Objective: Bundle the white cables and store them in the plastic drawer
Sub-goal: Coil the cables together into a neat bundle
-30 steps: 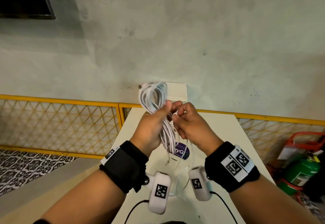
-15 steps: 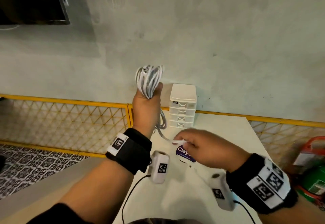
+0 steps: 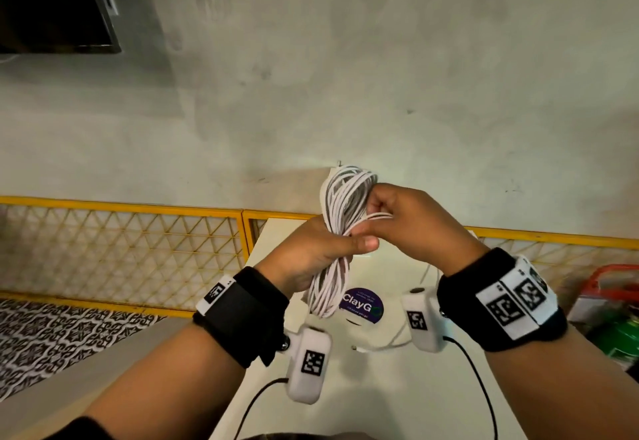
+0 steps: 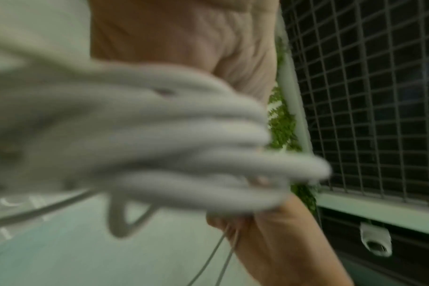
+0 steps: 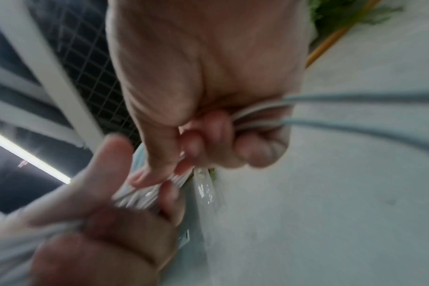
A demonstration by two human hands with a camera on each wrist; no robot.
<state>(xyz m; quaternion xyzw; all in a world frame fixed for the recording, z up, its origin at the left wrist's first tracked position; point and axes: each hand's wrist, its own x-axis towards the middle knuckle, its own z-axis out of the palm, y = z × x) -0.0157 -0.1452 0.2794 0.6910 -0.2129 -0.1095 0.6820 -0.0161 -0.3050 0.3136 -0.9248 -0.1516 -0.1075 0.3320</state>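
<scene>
Since half a second ago, right hand [image 3: 411, 228] is rising off the counter [image 3: 345, 387] to rejoin the white cables [image 3: 340, 232], fingers [image 5: 216, 127] curling around loose strands beside the coil. Left hand [image 3: 311, 253] is gripping the coil's middle, thumb clamped across. Smooth, round cords, looped in a long hank, are hanging above the counter's purple sticker [image 3: 361, 305].

white cables [image 4: 184, 139] blurred, coiled | wire mesh [image 4: 367, 87] right | palm [image 4: 184, 38] above
</scene>
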